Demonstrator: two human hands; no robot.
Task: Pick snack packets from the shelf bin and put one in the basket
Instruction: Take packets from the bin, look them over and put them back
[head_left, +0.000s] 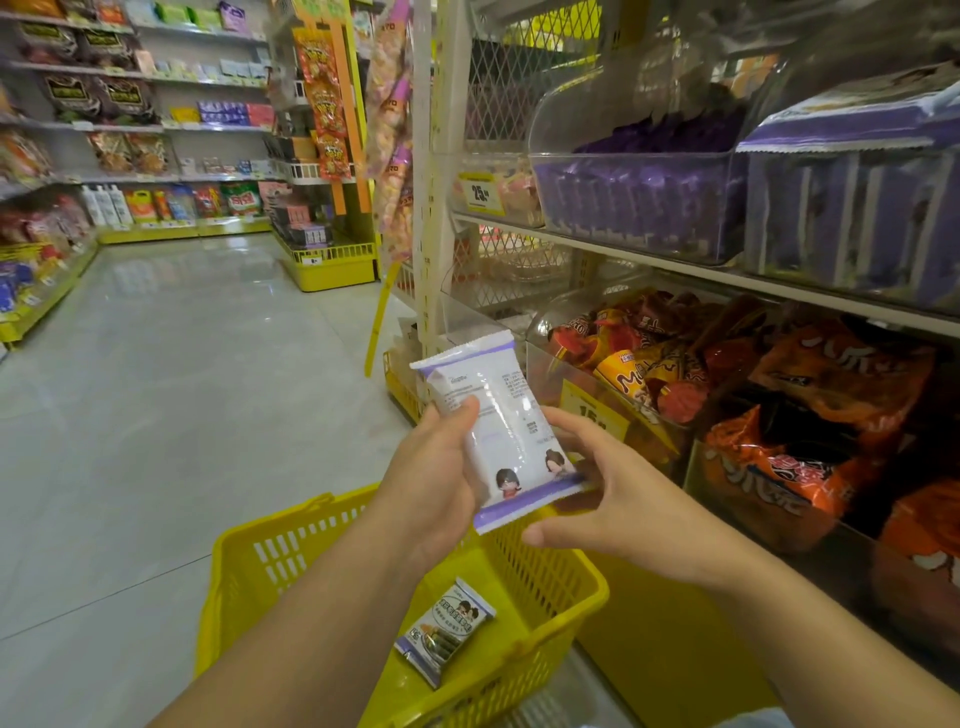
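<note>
A white and purple snack packet (498, 431) is held up above the yellow basket (249, 566), its back side facing me. My left hand (431, 483) grips its left edge with the thumb across the front. My right hand (602, 499) pinches its lower right corner. A second, smaller packet (444, 631) with cartoon figures lies on the basket floor. The clear shelf bin (639, 208) of purple packets stands on the upper shelf at the right.
Orange and red snack bags (779, 441) fill the lower bins at the right. A yellow price tag (592, 410) hangs just behind the held packet. The tiled aisle (171, 389) stretches away to the left, with stocked shelves (130, 124) beyond.
</note>
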